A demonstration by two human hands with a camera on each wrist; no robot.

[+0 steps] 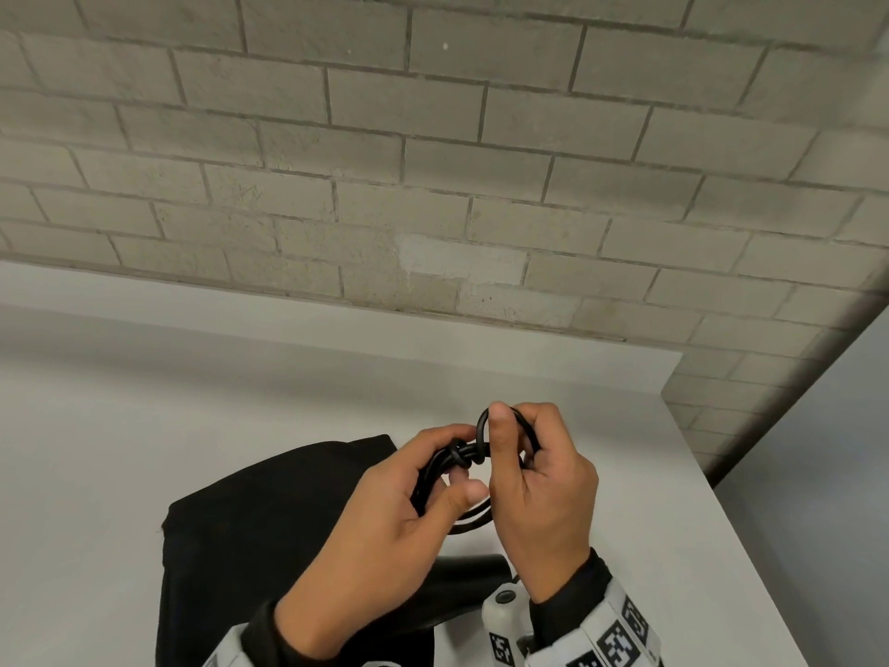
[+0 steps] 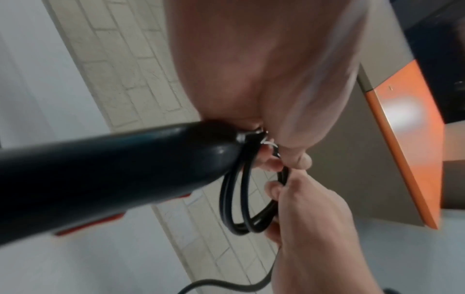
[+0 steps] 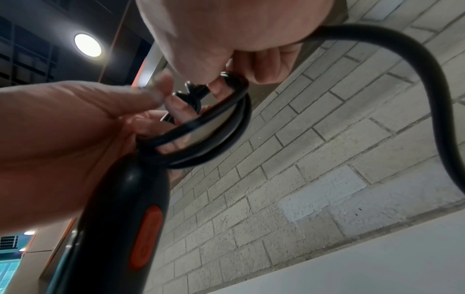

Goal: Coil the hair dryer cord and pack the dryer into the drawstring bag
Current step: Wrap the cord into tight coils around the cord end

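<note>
Both hands hold the black hair dryer cord (image 1: 474, 454) in a small coil above the table. My left hand (image 1: 433, 488) grips the bundled loops where a turn is wrapped around them. My right hand (image 1: 519, 454) pinches the top loop between thumb and fingers. The black hair dryer (image 1: 462, 584) hangs below the hands; its handle (image 3: 120, 228) with an orange switch shows in the right wrist view, and again as the handle (image 2: 113, 169) beside the cord loops (image 2: 241, 199). A loose cord length (image 3: 427, 79) arcs away to the right. The black drawstring bag (image 1: 269, 522) lies flat under the hands.
The white table (image 1: 144, 426) runs back to a pale brick wall (image 1: 433, 161), and its right edge (image 1: 721, 498) drops off close to my right hand. An orange panel (image 2: 407, 139) shows off to one side.
</note>
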